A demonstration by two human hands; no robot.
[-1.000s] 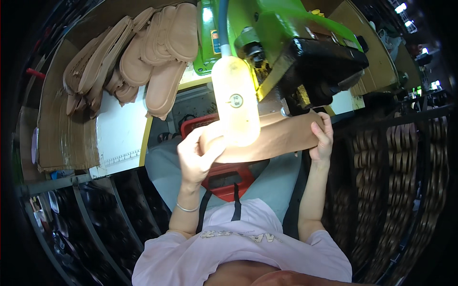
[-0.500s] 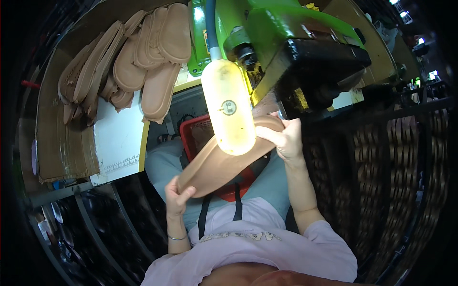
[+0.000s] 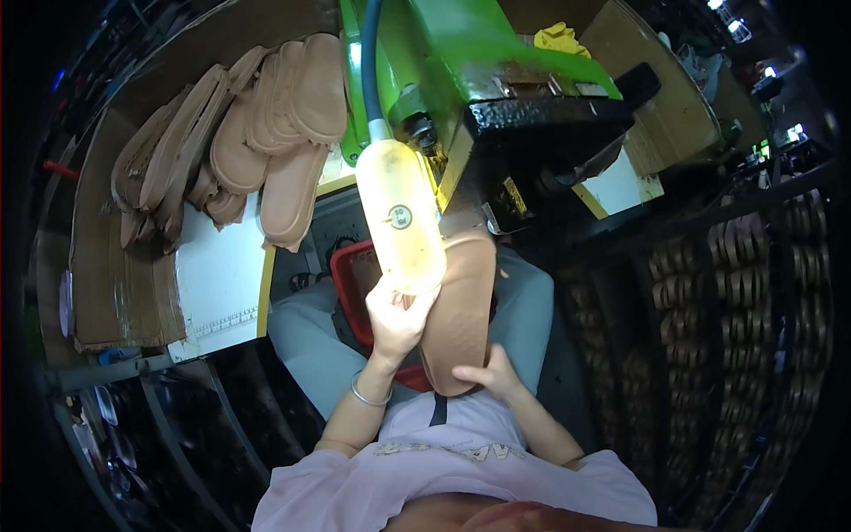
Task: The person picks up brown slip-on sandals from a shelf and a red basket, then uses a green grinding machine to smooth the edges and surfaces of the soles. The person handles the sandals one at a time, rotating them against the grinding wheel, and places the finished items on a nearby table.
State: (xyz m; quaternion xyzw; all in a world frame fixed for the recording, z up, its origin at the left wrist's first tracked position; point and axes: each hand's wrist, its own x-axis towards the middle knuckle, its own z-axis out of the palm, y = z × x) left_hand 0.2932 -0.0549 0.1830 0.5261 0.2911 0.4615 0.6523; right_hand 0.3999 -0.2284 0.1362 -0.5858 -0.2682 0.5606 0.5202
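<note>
Both my hands hold one brown shoe sole (image 3: 463, 312), which stands lengthwise in front of my chest with its far end up by the black head (image 3: 541, 151) of a green machine (image 3: 461, 53). My left hand (image 3: 399, 317), a bangle on its wrist, grips the sole's left edge just below a glowing yellowish lamp (image 3: 401, 217). The sole's near end is pinched by my right hand (image 3: 493, 376), close to my body.
A pile of several brown soles (image 3: 244, 133) lies on the bench at the left, beside cardboard (image 3: 115, 266) and a white sheet (image 3: 217, 275). A red basket (image 3: 347, 275) sits on my lap. Dark racks of soles (image 3: 709, 293) line the right side.
The sole swung from crosswise to lengthwise, its far end now at the machine head. My right hand dropped toward my body; my left hand rose to the sole's left edge.
</note>
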